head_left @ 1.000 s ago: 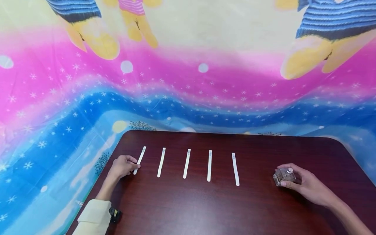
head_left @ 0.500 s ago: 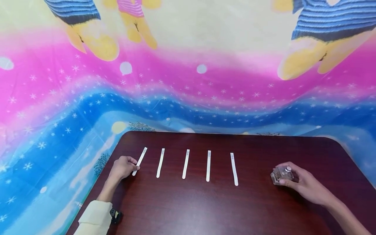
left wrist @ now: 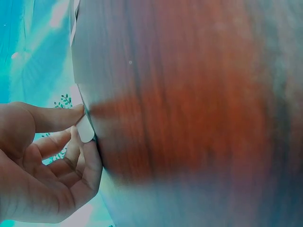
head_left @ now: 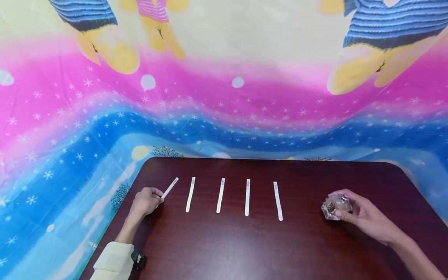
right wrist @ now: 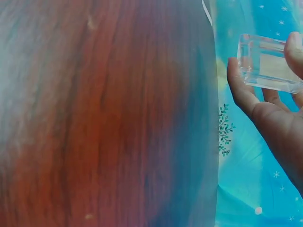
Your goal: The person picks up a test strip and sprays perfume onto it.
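Paper strip pinched by left fingers, glass bottle gripped in right fingers

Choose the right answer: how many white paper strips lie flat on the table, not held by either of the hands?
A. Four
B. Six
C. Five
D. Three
A. Four strips lie flat in a row on the table, while the left hand pinches a fifth strip by its near end; the right hand holds a small glass bottle.
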The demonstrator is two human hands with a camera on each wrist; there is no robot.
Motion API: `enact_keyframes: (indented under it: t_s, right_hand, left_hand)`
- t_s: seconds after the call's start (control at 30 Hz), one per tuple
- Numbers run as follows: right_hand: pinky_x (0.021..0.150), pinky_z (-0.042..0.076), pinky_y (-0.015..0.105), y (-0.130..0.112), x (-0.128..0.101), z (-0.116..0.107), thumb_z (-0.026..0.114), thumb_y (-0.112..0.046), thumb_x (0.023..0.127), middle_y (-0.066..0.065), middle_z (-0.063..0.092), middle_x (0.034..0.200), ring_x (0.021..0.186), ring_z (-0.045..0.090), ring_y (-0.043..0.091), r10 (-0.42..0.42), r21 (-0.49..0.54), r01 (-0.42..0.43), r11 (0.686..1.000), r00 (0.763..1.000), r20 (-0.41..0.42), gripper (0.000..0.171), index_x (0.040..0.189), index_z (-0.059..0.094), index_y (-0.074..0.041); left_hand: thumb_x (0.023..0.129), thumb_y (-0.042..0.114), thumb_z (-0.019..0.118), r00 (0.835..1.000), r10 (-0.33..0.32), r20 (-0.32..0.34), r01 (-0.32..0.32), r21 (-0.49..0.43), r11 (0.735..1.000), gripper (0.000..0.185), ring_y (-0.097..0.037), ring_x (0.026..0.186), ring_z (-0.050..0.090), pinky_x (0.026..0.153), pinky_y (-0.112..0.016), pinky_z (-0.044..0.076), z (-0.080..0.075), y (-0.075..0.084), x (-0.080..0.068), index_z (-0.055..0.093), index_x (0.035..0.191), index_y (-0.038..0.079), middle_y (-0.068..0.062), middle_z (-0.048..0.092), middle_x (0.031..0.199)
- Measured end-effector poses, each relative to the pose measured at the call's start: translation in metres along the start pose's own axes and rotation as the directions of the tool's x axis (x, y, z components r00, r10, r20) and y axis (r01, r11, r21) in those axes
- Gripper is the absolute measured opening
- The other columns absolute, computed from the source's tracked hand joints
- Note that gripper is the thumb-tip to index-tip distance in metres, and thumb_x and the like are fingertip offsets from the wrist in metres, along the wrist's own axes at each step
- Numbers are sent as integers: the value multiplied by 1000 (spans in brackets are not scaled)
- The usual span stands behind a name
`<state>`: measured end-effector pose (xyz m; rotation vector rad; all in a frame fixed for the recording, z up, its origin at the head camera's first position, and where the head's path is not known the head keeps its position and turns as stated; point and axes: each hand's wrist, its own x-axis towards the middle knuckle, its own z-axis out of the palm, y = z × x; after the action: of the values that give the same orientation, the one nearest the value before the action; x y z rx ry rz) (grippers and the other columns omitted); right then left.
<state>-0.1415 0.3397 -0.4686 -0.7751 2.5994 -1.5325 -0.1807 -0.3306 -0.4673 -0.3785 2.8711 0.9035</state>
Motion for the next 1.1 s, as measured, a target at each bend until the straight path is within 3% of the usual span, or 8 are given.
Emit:
enact_keyframes:
  t_s: [0.13,0.3,0.57,0.7,0.8,0.9,0.97,1.1]
  right_hand:
    - [81,61,21,-1,1,-3,57,15,102,-8,69,131,109,71,2,12,158,-15,987,1000,23,50,149,50,0]
    - [97,62,23,1,3,-8,40,17,107,-6,67,145,128,67,4,-31,430,-19,903,994,108,57,160,39,-4]
    - [107,62,41,1,10,-8,20,15,110,9,62,149,135,66,20,-140,728,-71,682,964,225,58,160,34,-8]
    - [109,61,41,0,13,-3,14,12,111,8,60,152,140,63,21,-190,802,-70,594,956,224,55,157,35,-8]
    - [112,59,40,1,14,-1,8,10,111,10,58,154,143,60,24,-245,871,-71,485,946,214,57,159,33,-7]
    - [113,58,40,0,16,2,3,7,110,13,57,155,143,60,26,-274,906,-61,419,943,191,59,160,33,-6]
    - [110,60,38,-3,16,4,3,7,111,11,60,152,140,63,24,-253,888,-33,458,953,166,59,157,36,-7]
    - [94,65,32,-9,15,11,7,5,111,2,69,140,126,71,15,-153,780,37,624,985,75,57,150,45,-12]
  left_hand:
    - [94,12,78,1000,2,-4,-2,-7,1000,8,-21,78,62,67,-31,46,0,0,-1,77,99,6,-4,78,87]
    - [96,10,76,1000,-1,8,2,-61,998,10,-21,77,62,64,-30,48,-2,0,-2,76,102,4,-5,78,87]
    - [98,11,76,1000,-11,4,11,-158,987,13,-18,74,60,63,-30,49,-1,-1,-3,75,107,1,-4,76,87]
    - [99,12,75,1000,-12,-7,10,-183,983,16,-18,75,61,63,-29,49,-3,3,-7,75,111,1,-6,76,92]
    - [100,11,73,1000,-7,0,7,-245,969,20,-16,75,63,63,-28,54,-2,9,-12,74,116,-1,-11,77,98]
    - [101,9,72,1000,2,18,4,-331,944,23,-14,74,65,64,-27,58,-1,16,-17,71,120,-5,-16,78,102]
    - [102,9,71,999,11,33,2,-378,926,26,-12,74,66,65,-26,60,-1,21,-20,69,122,-7,-19,78,104]
    - [102,8,71,998,18,56,9,-437,899,29,-11,78,68,68,-26,63,2,27,-26,67,125,-8,-21,77,107]
